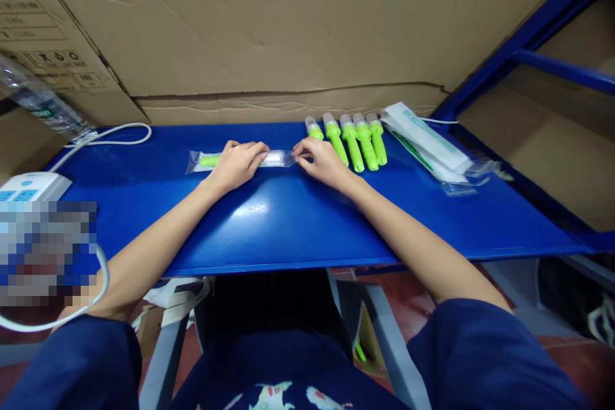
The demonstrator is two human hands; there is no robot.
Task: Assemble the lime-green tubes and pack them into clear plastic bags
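Note:
A clear plastic bag [276, 158] lies lengthwise on the blue table, with a bright green stick-like thing [209, 161] inside it. My left hand [236, 165] rests over the bag's middle, its fingers closed together on it and hiding part of what is inside. At the bag's right end, my right hand [321, 161] pinches the plastic between thumb and fingers. Just beyond that hand lie several green-handled things with translucent caps [353, 144], side by side; my right hand partly covers the nearest ones.
White-and-green flat packaging bags [427, 144] lie in a stack to the right. A white power strip [36, 187] with a cable sits at the left, near a plastic bottle [45, 102]. Cardboard [269, 25] walls the back; a blue metal frame [500, 57] stands at the right.

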